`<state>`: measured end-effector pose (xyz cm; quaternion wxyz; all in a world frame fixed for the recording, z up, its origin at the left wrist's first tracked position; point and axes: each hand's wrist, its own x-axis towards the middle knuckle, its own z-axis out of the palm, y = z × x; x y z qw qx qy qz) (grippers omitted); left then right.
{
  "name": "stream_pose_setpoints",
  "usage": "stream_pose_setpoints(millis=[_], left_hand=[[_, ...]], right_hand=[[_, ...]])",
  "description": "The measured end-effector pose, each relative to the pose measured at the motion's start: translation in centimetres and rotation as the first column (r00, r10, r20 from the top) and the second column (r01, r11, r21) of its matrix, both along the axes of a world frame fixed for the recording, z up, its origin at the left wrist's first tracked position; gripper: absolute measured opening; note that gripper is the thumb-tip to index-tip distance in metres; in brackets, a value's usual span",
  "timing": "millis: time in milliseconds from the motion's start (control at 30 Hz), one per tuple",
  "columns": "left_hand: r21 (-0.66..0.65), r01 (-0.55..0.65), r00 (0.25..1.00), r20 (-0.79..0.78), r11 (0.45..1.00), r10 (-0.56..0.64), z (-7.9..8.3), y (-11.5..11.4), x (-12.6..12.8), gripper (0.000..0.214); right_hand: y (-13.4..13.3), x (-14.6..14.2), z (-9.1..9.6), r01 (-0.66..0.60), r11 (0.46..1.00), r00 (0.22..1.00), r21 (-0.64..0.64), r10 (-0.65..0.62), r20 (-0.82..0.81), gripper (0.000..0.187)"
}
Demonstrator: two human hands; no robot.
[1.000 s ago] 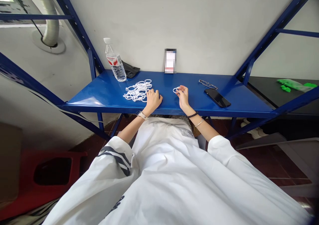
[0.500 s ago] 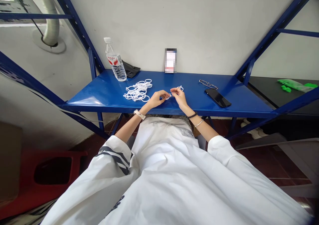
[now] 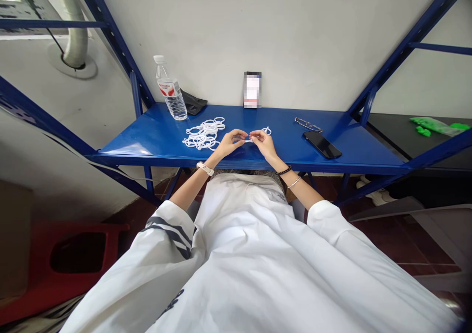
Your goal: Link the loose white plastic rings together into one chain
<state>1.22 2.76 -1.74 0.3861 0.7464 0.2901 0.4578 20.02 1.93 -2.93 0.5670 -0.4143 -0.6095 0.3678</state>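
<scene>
Over the front of the blue table, my left hand and my right hand almost meet at the fingertips. Between them they pinch a thin white ring, mostly covered by the fingers. Left of my left hand lies a loose pile of similar white rings, some with a small knob. Just beyond my right fingers another white ring rests on the table, partly hidden by the hand. A pale watch is on my left wrist, and a dark beaded bracelet and a silver bangle are on my right.
The blue table stands against a pale wall. At its back left are a water bottle and a black pouch. A phone leans on the wall. Glasses and a black phone lie at the right.
My left hand has turned and risen slightly, its fingers more spread. My right hand has shifted a little left, and the fingertips of both hands are closer together around the white ring.
</scene>
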Motion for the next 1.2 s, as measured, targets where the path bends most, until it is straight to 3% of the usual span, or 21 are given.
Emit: stream_pose_setpoints(millis=[200,400,500,600,733,867,1000,1200], left_hand=[[-0.063,0.016,0.997,-0.069,0.998,-0.020,0.2,-0.4,0.3,0.046],[-0.081,0.034,0.997,-0.070,0.996,-0.039,0.3,-0.8,0.3,0.057],[0.046,-0.081,0.992,-0.097,0.996,0.085,0.5,-1.1,0.3,0.054],[0.258,-0.198,0.957,-0.159,0.946,0.244,0.6,-1.5,0.5,0.048],[0.484,-0.121,0.886,-0.341,0.867,0.314,0.4,-2.3,1.1,0.042],[0.566,-0.061,0.842,-0.413,0.822,0.347,0.3,-2.8,1.4,0.039],[0.494,-0.110,0.882,-0.352,0.863,0.313,0.2,-2.4,1.2,0.045],[0.217,-0.098,0.960,-0.238,0.971,0.150,0.5,-1.7,0.9,0.045]], right_hand=[[-0.6,-0.1,0.4,-0.057,0.998,0.997,0.040,0.059,-0.045,0.030],[-0.7,-0.1,0.5,-0.035,0.997,0.999,0.071,0.038,-0.037,0.033],[-0.4,-0.2,0.3,0.004,0.999,0.997,0.034,-0.001,-0.073,0.036],[-0.2,-0.3,0.2,0.005,0.999,0.991,-0.053,-0.012,-0.131,0.043],[-0.3,-0.3,0.2,-0.061,0.995,0.991,-0.082,0.051,-0.120,0.052],[-0.5,-0.2,0.3,-0.089,0.995,0.989,-0.038,0.083,-0.121,0.056],[-0.6,-0.3,0.5,-0.051,0.999,0.990,-0.009,0.050,-0.133,0.053],[-0.9,-0.4,0.9,-0.052,0.998,0.991,0.047,0.057,-0.120,0.047]])
